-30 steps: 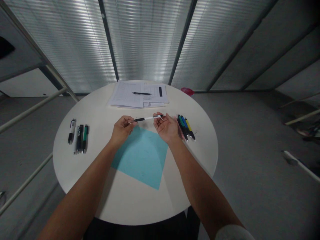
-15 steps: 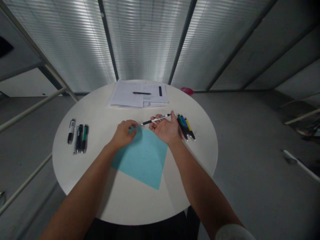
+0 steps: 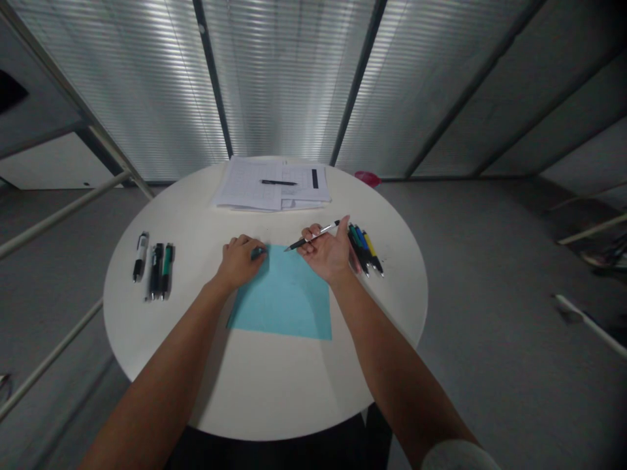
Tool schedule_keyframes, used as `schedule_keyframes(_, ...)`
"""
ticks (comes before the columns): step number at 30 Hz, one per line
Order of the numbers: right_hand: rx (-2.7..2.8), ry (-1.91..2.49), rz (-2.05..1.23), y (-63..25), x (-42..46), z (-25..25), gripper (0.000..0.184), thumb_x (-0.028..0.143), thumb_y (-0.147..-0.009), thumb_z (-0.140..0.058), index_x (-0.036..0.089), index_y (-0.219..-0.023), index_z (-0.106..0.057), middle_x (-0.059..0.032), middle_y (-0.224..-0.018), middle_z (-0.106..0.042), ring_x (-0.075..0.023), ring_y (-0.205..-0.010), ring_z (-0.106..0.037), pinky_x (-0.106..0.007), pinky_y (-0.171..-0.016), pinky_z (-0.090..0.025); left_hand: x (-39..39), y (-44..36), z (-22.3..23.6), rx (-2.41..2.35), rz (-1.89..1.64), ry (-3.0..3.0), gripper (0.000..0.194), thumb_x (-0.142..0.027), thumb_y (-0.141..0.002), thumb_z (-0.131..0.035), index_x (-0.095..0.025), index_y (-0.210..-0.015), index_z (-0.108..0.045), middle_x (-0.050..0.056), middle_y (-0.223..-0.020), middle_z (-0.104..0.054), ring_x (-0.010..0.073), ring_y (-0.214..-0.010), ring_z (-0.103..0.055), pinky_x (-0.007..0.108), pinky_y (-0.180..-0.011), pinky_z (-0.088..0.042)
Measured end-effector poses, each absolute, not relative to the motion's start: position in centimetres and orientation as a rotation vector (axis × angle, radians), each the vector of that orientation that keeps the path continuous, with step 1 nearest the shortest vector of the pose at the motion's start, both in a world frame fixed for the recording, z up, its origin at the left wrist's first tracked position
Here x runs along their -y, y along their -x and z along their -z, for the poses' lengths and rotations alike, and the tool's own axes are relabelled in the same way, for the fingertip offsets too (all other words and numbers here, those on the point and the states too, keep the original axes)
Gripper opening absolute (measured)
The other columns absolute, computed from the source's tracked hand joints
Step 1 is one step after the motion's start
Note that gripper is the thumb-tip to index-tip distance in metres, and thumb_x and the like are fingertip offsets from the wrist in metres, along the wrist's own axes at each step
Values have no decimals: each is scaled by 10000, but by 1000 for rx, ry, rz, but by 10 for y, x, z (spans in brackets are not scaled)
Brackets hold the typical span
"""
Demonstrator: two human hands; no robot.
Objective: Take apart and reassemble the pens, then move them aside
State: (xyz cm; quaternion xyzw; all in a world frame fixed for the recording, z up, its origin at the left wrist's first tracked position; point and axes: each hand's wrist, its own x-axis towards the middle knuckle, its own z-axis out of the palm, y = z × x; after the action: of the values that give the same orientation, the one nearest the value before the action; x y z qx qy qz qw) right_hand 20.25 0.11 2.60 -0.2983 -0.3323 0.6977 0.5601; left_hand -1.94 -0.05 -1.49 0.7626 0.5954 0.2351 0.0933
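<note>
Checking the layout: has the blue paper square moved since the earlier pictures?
Yes: the blue paper square has turned, its edges now roughly square to the paper stack.

Bright banded glare streaks down the ribbed translucent wall panels [image 3: 289,78], while the corners fall dim. A soft shadow lies beside the person's left forearm [image 3: 161,372] on the round white table [image 3: 274,391]. Wide-angle distortion bows the edges, and the floor clutter [image 3: 607,254] looks somewhat soft.

Nothing legible: print on stacked papers [image 3: 243,188] and pen [image 3: 313,235] too small.
</note>
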Motion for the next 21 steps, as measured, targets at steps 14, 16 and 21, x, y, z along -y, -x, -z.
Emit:
schedule_keyframes(14,1020,953,-1477,-195,-5,-8,794,845,-775,-245,172,-809,-664,10,-424,-499,-118,-341,-456,-241,-352,-334,-1,20,17,-1853,-684,-2237,248,-361,-826,-574,-262,-1021,-692,116,-1066,-622,324,-1021,-536,472,-877,-389)
schedule_keyframes(16,1085,1010,-1400,-194,-5,-5,711,811,-785,-326,175,-768,-645,12,-417,-501,-114,-345,-458,-233,-355,-325,-1,20,17,-1854,-680,-2235,246,-359,-826,-574,-259,-1017,-693,120,-1062,-622,330,-1020,-536,476,-873,-389)
schedule_keyframes(21,1239,1095,-1099,-190,-4,2,320,497,-709,-712,219,-754,-559,83,-469,-479,-65,-380,-397,-194,-395,-289,0,20,17,-1840,-714,-2233,244,-344,-823,-577,-253,-1017,-695,129,-1056,-622,333,-1019,-535,484,-876,-385)
